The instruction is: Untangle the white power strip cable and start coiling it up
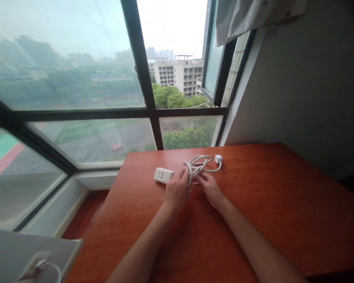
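My left hand (177, 190) has its thumb and fingers closed round one side of the looped white cord (196, 169), with little gap between them that I can see. My right hand (211, 190) reaches in from the other side, its fingers partly bent and their tips at the near underside of the same bundle; whether they pinch a strand or only rest against it, I cannot tell.

The cord lies just past my fingertips, toward the far edge of the red-brown table (268, 192) and nearer that edge's left corner than its right. The loops spread lengthwise roughly along the far edge, slanting a little so that their right end sits closer to it. My left hand is the nearer to the gathered near-left end; the loose loops open out beyond my right fingertips.

The cord's two ends lie apart. The white socket block (164, 175) sits just beside my left knuckles, toward the left edge, its holes facing up; I cannot tell if it touches me. The white plug (218, 158) lies beyond my right hand, near the far edge, where the cord bends round to it.
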`<state>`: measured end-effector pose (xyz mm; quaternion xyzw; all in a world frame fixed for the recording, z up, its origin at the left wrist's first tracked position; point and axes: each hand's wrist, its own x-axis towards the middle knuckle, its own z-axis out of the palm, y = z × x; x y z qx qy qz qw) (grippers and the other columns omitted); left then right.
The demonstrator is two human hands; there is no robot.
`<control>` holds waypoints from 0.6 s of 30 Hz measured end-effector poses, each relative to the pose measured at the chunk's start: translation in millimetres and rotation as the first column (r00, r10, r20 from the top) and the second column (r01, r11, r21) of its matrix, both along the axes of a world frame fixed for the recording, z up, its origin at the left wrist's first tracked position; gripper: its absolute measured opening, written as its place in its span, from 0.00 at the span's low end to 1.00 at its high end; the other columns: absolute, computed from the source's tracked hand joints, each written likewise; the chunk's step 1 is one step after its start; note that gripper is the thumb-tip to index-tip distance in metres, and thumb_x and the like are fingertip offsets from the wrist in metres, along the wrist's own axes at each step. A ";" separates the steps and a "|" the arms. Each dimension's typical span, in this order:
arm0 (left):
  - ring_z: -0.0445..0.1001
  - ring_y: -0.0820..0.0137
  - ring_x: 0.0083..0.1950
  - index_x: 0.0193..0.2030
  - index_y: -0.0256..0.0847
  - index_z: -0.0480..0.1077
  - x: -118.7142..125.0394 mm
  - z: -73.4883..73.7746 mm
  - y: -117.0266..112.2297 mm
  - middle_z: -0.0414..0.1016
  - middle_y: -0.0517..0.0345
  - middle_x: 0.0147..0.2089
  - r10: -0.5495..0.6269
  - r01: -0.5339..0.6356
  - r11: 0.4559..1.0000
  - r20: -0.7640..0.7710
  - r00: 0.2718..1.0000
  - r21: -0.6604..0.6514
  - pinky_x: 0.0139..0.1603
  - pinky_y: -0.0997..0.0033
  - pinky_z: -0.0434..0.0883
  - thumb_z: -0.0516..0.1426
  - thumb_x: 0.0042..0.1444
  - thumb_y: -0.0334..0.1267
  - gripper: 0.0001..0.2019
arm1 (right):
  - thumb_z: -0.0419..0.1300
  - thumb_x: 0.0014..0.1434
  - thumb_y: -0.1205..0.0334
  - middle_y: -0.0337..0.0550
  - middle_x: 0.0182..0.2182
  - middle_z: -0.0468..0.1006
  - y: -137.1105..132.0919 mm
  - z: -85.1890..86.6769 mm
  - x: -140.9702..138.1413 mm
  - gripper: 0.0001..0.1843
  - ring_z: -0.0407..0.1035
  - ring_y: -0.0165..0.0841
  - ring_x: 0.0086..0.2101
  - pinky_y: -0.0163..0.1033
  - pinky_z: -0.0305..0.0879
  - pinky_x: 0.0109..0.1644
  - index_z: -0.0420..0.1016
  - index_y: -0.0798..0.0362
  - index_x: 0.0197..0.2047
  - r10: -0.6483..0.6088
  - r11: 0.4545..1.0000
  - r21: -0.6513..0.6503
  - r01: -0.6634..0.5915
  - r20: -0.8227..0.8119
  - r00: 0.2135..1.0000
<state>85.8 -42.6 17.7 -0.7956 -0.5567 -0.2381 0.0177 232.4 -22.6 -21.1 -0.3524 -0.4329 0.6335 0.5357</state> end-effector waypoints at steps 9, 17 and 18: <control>0.70 0.64 0.41 0.43 0.41 0.67 -4.0 4.7 5.0 0.71 0.52 0.41 0.134 -0.134 0.991 -0.048 0.990 0.005 0.37 0.69 0.62 0.52 0.60 0.39 0.08 | 0.65 0.53 0.52 0.46 0.33 0.81 0.9 10.2 0.1 0.15 0.77 0.39 0.37 0.45 0.75 0.41 0.72 0.54 0.37 -0.198 0.978 -0.122 0.172 -0.256 0.946; 0.69 0.63 0.41 0.38 0.42 0.65 -12.6 -3.7 11.4 0.70 0.52 0.40 0.157 -0.157 0.988 -0.049 0.986 0.005 0.38 0.68 0.63 0.52 0.58 0.37 0.04 | 0.64 0.55 0.59 0.45 0.31 0.81 7.4 17.6 18.6 0.08 0.77 0.35 0.35 0.40 0.75 0.39 0.72 0.54 0.35 -0.351 0.936 -0.183 0.302 -0.401 0.846; 0.69 0.63 0.42 0.37 0.42 0.65 -17.1 -4.4 13.6 0.70 0.52 0.39 0.179 -0.179 0.984 -0.034 0.983 0.008 0.38 0.69 0.62 0.52 0.58 0.37 0.03 | 0.64 0.55 0.60 0.44 0.30 0.81 9.1 17.9 23.3 0.07 0.76 0.34 0.34 0.38 0.75 0.37 0.72 0.54 0.34 -0.363 0.931 -0.199 0.307 -0.394 0.845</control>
